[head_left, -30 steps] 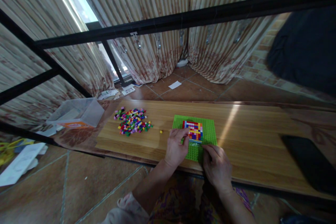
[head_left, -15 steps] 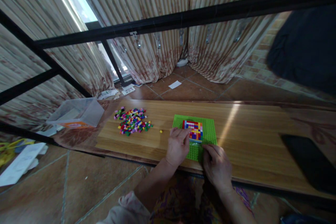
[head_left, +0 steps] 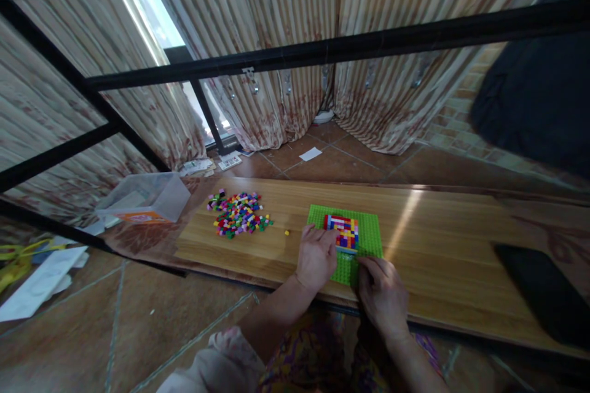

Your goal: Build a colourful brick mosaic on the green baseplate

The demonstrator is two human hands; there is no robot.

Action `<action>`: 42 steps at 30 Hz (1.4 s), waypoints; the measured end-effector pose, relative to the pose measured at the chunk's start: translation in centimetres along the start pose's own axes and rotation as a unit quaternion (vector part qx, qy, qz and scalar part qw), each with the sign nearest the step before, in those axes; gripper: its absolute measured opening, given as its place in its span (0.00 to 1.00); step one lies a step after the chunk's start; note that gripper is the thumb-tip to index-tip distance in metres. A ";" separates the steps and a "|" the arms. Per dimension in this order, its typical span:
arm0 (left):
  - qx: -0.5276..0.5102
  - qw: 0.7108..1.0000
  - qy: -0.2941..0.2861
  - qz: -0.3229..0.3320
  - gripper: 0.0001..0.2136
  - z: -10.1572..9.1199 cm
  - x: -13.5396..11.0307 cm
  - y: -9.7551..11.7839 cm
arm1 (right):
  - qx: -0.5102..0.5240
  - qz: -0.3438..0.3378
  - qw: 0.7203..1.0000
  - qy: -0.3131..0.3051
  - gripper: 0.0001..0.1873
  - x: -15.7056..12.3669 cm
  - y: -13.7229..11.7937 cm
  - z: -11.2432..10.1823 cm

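Observation:
A green studded baseplate (head_left: 370, 230) lies on the wooden board, and a block of small multicoloured toy bricks (head_left: 349, 234) is built up on it. My left hand (head_left: 316, 259) reaches over the plate's left side, fingers curled and fingertips at the left edge of the block. Whatever those fingertips may hold is hidden. Thumb and fingers of my right hand (head_left: 383, 290) close on the near right corner of the baseplate. A single yellow brick (head_left: 286, 233) sits on the board, left of the plate.
Many loose coloured bricks (head_left: 240, 214) form a pile on the left of the wooden board (head_left: 442, 245). Beyond it stands a clear plastic bin (head_left: 159, 196). A dark flat panel (head_left: 541, 288) lies at the right end. A black metal rail (head_left: 295, 56) crosses beyond the board.
The whole view has shifted slightly down and right. Both hands stay at nearly the same places on the baseplate and bricks.

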State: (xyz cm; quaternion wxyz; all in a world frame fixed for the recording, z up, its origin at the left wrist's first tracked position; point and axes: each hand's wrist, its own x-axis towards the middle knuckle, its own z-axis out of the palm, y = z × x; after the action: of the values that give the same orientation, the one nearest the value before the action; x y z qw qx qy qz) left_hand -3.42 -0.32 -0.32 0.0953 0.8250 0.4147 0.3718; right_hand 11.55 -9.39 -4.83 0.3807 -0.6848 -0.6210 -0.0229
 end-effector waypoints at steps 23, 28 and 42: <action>-0.003 0.998 0.047 -0.051 0.14 -2.9 -4.7 -3.3 | -0.261 0.369 0.891 0.050 0.48 0.3 16.4 -15.9; 0.009 0.997 0.042 -0.060 0.13 -3.1 -5.5 -5.0 | -0.263 0.380 0.886 0.026 0.45 0.1 16.1 -14.6; 0.057 0.995 0.062 -0.058 0.13 -2.6 -5.4 -5.0 | -0.223 0.286 0.932 -0.001 0.50 0.4 8.9 -9.9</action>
State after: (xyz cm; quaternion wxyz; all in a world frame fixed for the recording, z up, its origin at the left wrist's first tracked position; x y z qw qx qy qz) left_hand -10.33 -1.59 -3.67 0.0437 0.7792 0.4871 0.3919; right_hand 23.74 -13.93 -2.04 0.2076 -0.9006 -0.3786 -0.0503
